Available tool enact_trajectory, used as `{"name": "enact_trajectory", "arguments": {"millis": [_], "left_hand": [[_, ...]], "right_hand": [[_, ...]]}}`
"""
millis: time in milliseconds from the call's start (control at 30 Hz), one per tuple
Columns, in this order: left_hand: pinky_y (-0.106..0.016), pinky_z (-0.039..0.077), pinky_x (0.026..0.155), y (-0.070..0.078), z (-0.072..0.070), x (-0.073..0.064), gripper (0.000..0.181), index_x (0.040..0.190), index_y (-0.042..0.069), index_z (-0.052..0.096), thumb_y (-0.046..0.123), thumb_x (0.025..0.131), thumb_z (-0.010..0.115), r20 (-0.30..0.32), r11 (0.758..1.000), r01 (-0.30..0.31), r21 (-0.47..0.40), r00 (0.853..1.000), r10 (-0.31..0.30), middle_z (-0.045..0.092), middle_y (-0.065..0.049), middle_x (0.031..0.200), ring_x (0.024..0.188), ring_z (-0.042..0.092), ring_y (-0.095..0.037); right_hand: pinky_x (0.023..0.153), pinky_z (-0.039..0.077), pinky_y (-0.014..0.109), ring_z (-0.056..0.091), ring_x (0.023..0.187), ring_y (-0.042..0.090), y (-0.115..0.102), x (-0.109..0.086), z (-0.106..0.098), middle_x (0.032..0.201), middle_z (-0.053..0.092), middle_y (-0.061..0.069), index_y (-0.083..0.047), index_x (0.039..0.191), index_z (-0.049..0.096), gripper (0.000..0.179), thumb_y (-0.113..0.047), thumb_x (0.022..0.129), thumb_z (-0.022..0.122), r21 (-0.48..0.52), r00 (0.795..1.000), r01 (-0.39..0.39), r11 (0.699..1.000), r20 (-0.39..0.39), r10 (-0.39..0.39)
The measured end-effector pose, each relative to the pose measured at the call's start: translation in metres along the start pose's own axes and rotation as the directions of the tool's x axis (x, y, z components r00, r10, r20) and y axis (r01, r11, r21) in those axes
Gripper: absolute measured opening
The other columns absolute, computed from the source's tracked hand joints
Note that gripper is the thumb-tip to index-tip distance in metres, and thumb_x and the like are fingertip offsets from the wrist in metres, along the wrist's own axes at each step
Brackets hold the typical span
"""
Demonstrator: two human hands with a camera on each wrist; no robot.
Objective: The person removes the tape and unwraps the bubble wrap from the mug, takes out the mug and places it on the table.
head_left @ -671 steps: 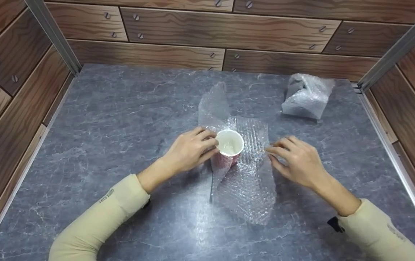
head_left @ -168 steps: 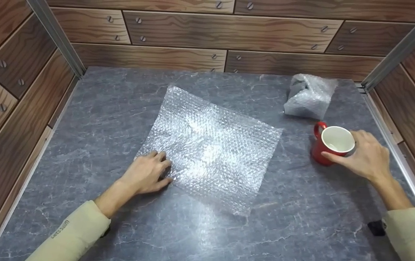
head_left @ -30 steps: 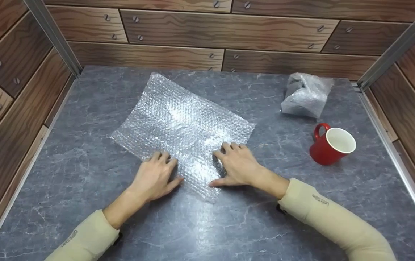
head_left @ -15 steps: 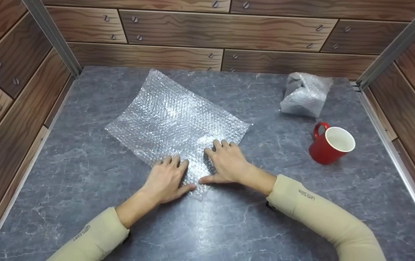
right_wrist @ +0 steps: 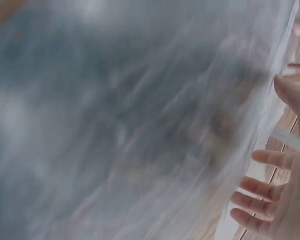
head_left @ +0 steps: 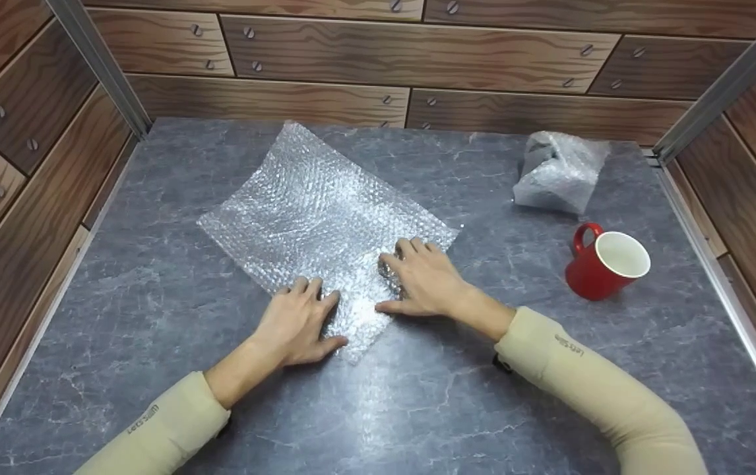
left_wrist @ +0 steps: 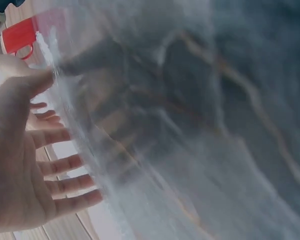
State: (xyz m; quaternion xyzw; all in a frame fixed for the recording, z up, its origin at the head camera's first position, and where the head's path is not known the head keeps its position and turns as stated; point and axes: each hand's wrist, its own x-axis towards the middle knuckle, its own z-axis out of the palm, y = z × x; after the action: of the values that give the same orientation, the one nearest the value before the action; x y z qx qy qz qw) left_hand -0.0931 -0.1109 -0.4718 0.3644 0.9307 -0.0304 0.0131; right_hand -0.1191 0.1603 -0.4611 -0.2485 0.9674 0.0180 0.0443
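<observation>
A sheet of bubble wrap (head_left: 332, 204) lies at a slant on the table, one corner pointing toward me. My left hand (head_left: 295, 323) rests on its near left edge with fingers spread. On the near right edge, my right hand (head_left: 424, 280) touches the sheet, thumb apart from the lightly bent fingers. In the left wrist view, the fingers of the left hand (left_wrist: 20, 170) are straight along the plastic. The right wrist view has the right hand (right_wrist: 285, 195) extended at the film's edge. A red mug (head_left: 596, 274), white inside, stands upright to the right, its handle toward the back left.
A crumpled bubble-wrap bundle (head_left: 559, 175) sits at the back right, behind the mug; its contents are hidden. The grey marbled table (head_left: 154, 303) is bounded by wood-patterned walls (head_left: 417, 56) at the back and sides.
Earlier the bubble wrap stood partly around the mug; later my right hand held the mug at the right and let go. Since then both hands have shifted the sheet left and away.
</observation>
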Motion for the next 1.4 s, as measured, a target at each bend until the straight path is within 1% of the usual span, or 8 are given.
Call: {"name": "enact_trajectory", "arguments": {"millis": [167,300,433,700,767,967,1100,1400], "left_hand": [[-0.058,0.059,0.101,-0.006,-0.001,-0.004,0.082,0.149,0.014,0.055,0.073,0.092,0.06,0.023,1.0,-0.002,0.02,1.0,0.002,0.059,-0.023,0.145,0.13,0.059,-0.041],[-0.058,0.06,0.099,-0.011,-0.003,-0.008,0.082,0.15,0.013,0.054,0.072,0.092,0.059,0.049,0.999,-0.006,0.048,0.999,0.004,0.059,-0.023,0.147,0.131,0.059,-0.042],[-0.061,0.059,0.101,-0.017,-0.003,-0.01,0.082,0.15,0.013,0.053,0.069,0.091,0.061,0.068,0.999,-0.004,0.035,0.998,0.002,0.058,-0.024,0.149,0.134,0.058,-0.044],[-0.059,0.06,0.097,-0.032,0.001,-0.013,0.078,0.143,0.011,0.054,0.064,0.086,0.067,0.033,1.0,-0.016,0.023,0.999,0.016,0.061,-0.022,0.142,0.127,0.06,-0.042],[-0.059,0.058,0.1,-0.036,0.002,-0.014,0.078,0.142,0.011,0.055,0.063,0.084,0.068,0.025,0.999,-0.018,0.028,1.0,0.017,0.061,-0.022,0.141,0.126,0.06,-0.042],[-0.063,0.05,0.109,-0.049,0.002,-0.016,0.077,0.14,0.011,0.056,0.061,0.082,0.068,0.014,0.997,-0.012,0.079,1.0,0.011,0.063,-0.023,0.137,0.125,0.061,-0.044],[-0.063,0.051,0.108,-0.056,0.003,-0.017,0.075,0.138,0.011,0.057,0.058,0.081,0.069,0.005,0.995,-0.003,0.096,1.0,0.003,0.064,-0.023,0.134,0.123,0.062,-0.044],[-0.065,0.051,0.11,-0.066,0.001,-0.017,0.076,0.139,0.011,0.056,0.053,0.078,0.072,0.034,0.995,0.024,0.094,0.999,-0.027,0.062,-0.025,0.139,0.13,0.06,-0.046]], "right_hand": [[0.115,0.049,0.062,0.054,0.137,0.043,0.016,0.002,0.0,0.152,0.052,0.023,-0.017,0.153,0.05,0.093,-0.082,0.087,0.062,0.016,1.0,-0.012,1.0,-0.005,0.012],[0.116,0.048,0.063,0.054,0.138,0.043,0.026,0.002,0.001,0.151,0.053,0.022,-0.019,0.152,0.052,0.09,-0.08,0.087,0.063,0.045,0.999,-0.03,0.999,-0.008,0.031],[0.117,0.047,0.063,0.054,0.139,0.045,0.033,0.002,0.002,0.15,0.054,0.022,-0.02,0.152,0.052,0.088,-0.079,0.087,0.063,0.071,0.999,-0.042,0.997,-0.001,0.043],[0.118,0.046,0.062,0.054,0.138,0.041,0.044,0.0,0.006,0.15,0.054,0.019,-0.02,0.152,0.053,0.086,-0.077,0.089,0.064,0.122,0.998,-0.069,0.99,0.025,0.066],[0.119,0.045,0.062,0.052,0.14,0.042,0.046,-0.001,0.007,0.151,0.054,0.019,-0.02,0.153,0.052,0.086,-0.076,0.089,0.064,0.131,0.997,-0.069,0.989,0.032,0.065],[0.123,0.04,0.066,0.046,0.148,0.045,0.05,-0.004,0.007,0.158,0.05,0.016,-0.021,0.156,0.05,0.082,-0.071,0.092,0.064,0.151,0.998,-0.043,0.988,0.049,0.036],[0.12,0.043,0.065,0.048,0.145,0.043,0.05,-0.004,0.006,0.157,0.052,0.015,-0.022,0.155,0.052,0.075,-0.066,0.095,0.064,0.162,0.999,-0.008,0.987,0.04,0.001],[0.114,0.05,0.062,0.054,0.139,0.041,0.046,-0.003,0.006,0.148,0.058,0.015,-0.023,0.15,0.058,0.058,-0.05,0.1,0.065,0.143,0.998,0.057,0.988,0.0,-0.058]]}}
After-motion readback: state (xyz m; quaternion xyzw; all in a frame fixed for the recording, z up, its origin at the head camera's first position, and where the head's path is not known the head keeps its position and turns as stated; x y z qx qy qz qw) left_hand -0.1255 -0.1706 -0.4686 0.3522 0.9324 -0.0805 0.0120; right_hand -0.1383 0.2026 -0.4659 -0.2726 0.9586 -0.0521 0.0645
